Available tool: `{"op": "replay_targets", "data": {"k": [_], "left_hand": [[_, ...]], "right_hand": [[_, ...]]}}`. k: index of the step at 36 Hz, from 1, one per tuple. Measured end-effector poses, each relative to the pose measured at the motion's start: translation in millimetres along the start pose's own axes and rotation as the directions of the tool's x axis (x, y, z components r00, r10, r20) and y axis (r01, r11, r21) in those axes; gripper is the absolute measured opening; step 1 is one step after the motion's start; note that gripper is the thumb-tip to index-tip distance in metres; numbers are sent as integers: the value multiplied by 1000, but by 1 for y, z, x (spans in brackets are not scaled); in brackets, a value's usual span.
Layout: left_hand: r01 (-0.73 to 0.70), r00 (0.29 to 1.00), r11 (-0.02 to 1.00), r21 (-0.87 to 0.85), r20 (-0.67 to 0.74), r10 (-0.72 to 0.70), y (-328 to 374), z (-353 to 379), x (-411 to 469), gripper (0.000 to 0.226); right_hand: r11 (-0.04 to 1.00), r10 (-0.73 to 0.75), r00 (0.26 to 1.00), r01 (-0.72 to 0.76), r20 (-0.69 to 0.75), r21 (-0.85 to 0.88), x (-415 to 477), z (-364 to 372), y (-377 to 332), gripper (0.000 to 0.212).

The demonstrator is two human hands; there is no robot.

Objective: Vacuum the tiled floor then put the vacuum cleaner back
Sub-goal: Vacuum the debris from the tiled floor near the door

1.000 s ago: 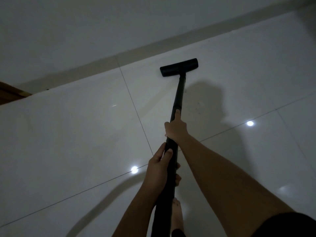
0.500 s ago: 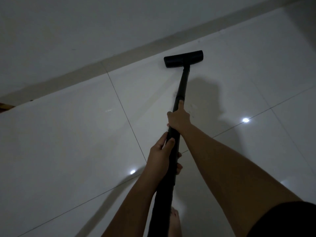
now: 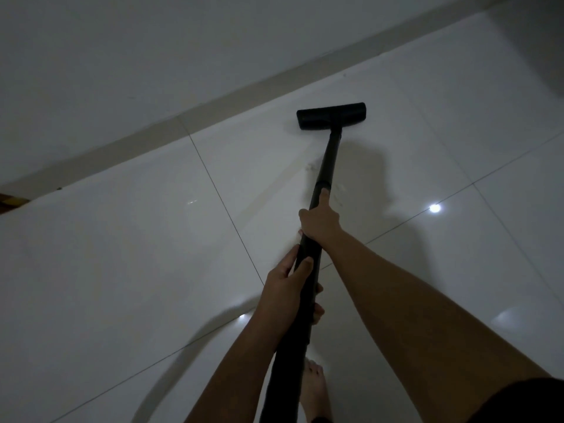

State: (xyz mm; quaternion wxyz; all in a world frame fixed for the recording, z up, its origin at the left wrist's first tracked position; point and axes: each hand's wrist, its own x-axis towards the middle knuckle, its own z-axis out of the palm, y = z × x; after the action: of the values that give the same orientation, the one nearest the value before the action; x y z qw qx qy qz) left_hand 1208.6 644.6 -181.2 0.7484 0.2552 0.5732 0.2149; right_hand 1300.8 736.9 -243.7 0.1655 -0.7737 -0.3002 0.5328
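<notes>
A black vacuum wand [image 3: 328, 161] runs from the bottom of the view up to a flat black floor head [image 3: 331, 115]. The head rests on the glossy white tiled floor [image 3: 122, 254], a short way in front of the wall. My right hand [image 3: 320, 222] grips the wand higher up, index finger stretched along the tube. My left hand [image 3: 288, 290] is wrapped around the wand just below it. The body of the vacuum cleaner is out of view.
A pale skirting strip [image 3: 171, 129] runs diagonally along the grey wall [image 3: 152, 50] behind the head. A brown wooden edge [image 3: 9, 201] shows at the far left. My bare foot [image 3: 314, 389] stands under the wand. Ceiling light reflections dot the tiles.
The floor head was pushed toward the skirting, then drawn back a little. Both hands kept their grip on the wand. The view shifted slightly.
</notes>
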Motion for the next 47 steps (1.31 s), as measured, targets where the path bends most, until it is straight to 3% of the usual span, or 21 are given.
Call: {"op": "replay_targets", "data": {"k": [18,29,41,47], "left_hand": [[-6,1000,997,78,-2,6,-74,-28,-101,34],[25,999,1000,5,46,-25,-108,-35,-149,31],[35,999,998,60,1,-36,-143,-52,-196,27],[66,998,998,11,-25,-66,-155,-74,-218,26]], "right_hand": [[998,54,998,-55,10,12,-105,41,67,67],[995,98,995,-98,-18,-24,-151,56,100,67],[994,107,994,-107,-4,-37,-204,85,130,65],[990,119,993,-117,22,-73,-218,116,138,66]]}}
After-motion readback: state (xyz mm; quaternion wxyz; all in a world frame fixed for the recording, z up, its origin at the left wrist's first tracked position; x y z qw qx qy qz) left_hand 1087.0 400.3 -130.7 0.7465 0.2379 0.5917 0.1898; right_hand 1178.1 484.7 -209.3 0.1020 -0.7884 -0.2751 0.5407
